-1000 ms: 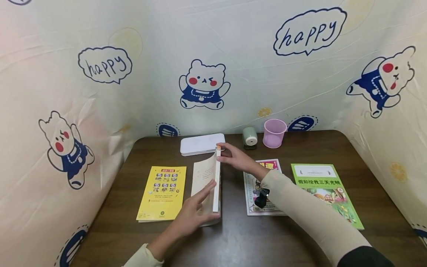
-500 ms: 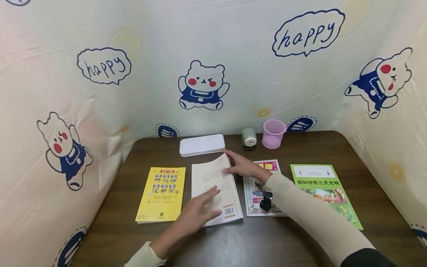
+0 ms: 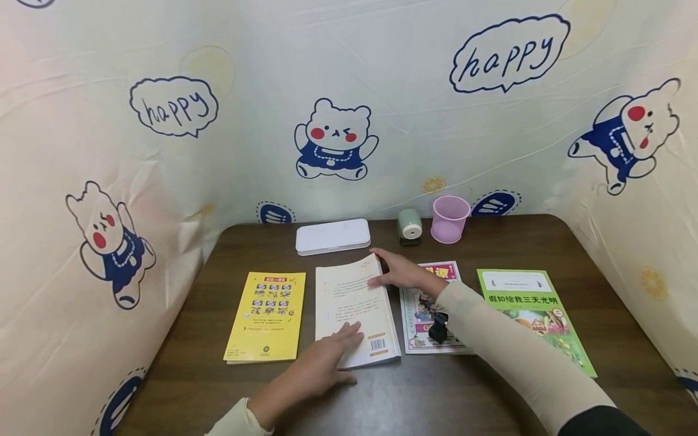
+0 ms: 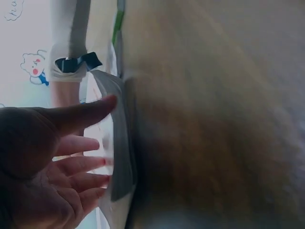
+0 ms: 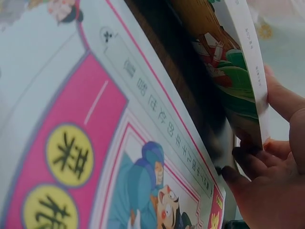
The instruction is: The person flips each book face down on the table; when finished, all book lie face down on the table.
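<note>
A white-backed book (image 3: pixel 349 297) with printed text and a barcode lies face down at the table's middle. My right hand (image 3: pixel 400 270) grips its far right corner. In the right wrist view, the thumb and fingers pinch the book's pale spine (image 5: pixel 257 76), and an illustrated cover (image 5: pixel 228 81) shows on its underside. My left hand (image 3: pixel 322 366) reaches over the near left part, fingers extended across the back cover. Its thumb points along the near edge, as the left wrist view shows beside the page block (image 4: pixel 123 143).
A yellow book (image 3: pixel 265 318) lies left. Right of centre are a pink-and-white illustrated book (image 3: pixel 417 339), partly under my right arm, and a green book (image 3: pixel 545 321). Along the back stand a white case (image 3: pixel 332 236), a green pencil sharpener (image 3: pixel 409 225) and a pink cup (image 3: pixel 449 219).
The book has tipped from standing on edge to lying back cover up. My right hand came down with its corner; my left hand slid toward the near edge, its thumb leaving the cover.
</note>
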A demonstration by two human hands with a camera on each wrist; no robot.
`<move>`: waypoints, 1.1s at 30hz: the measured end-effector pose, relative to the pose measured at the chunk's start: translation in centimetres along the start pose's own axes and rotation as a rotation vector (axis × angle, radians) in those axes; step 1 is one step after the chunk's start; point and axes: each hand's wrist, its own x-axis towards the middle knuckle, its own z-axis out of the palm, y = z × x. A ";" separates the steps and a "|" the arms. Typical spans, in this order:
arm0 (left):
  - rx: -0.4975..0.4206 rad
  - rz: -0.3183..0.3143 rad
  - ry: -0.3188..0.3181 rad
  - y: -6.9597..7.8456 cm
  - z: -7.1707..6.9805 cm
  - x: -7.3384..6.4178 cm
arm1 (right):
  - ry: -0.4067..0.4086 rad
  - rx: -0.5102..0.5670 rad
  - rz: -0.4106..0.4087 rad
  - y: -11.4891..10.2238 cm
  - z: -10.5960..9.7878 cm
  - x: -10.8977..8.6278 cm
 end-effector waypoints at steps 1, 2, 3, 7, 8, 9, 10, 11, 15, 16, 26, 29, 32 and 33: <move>0.011 0.003 -0.005 -0.1 0.1 -0.1 | 0.000 -0.018 0.007 0.1 0.0 0.0; 0.020 0.011 -0.004 -0.2 0.2 -0.1 | -0.001 -0.031 0.013 0.1 -0.1 0.1; 0.033 0.021 0.002 -0.3 0.3 -0.1 | -0.001 -0.045 0.016 0.2 -0.2 0.1; 0.065 0.056 0.026 -0.6 0.3 -0.2 | -0.007 -0.091 0.029 0.2 -0.3 0.1; 0.072 0.062 0.030 -0.6 0.3 -0.2 | -0.009 -0.103 0.031 0.1 -0.3 0.1; 0.077 0.065 0.032 -0.7 0.3 -0.2 | -0.012 -0.112 0.037 0.1 -0.3 0.1; 0.079 0.067 0.033 -0.7 0.3 -0.2 | -0.015 -0.120 0.043 0.1 -0.3 0.1; 0.081 0.065 0.031 -0.8 0.3 -0.2 | -0.018 -0.130 0.050 0.0 -0.3 0.1; 0.084 0.061 0.032 -0.9 0.2 -0.2 | -0.022 -0.166 0.076 0.0 -0.3 0.3; 0.082 0.058 0.029 -0.9 0.1 -0.2 | -0.022 -0.174 0.080 0.1 -0.2 0.4; 0.064 0.030 -0.004 -1.6 -0.3 -0.3 | -0.004 -0.196 0.109 0.2 0.6 0.6; 0.058 0.026 -0.010 -1.8 -0.4 -0.3 | 0.001 -0.202 0.114 0.1 0.7 0.5; 0.051 0.028 -0.017 -1.8 -0.4 -0.2 | 0.000 -0.214 0.120 -0.1 0.7 0.5; 0.050 0.030 -0.019 -1.8 -0.5 -0.2 | -0.002 -0.223 0.120 -0.1 0.8 0.6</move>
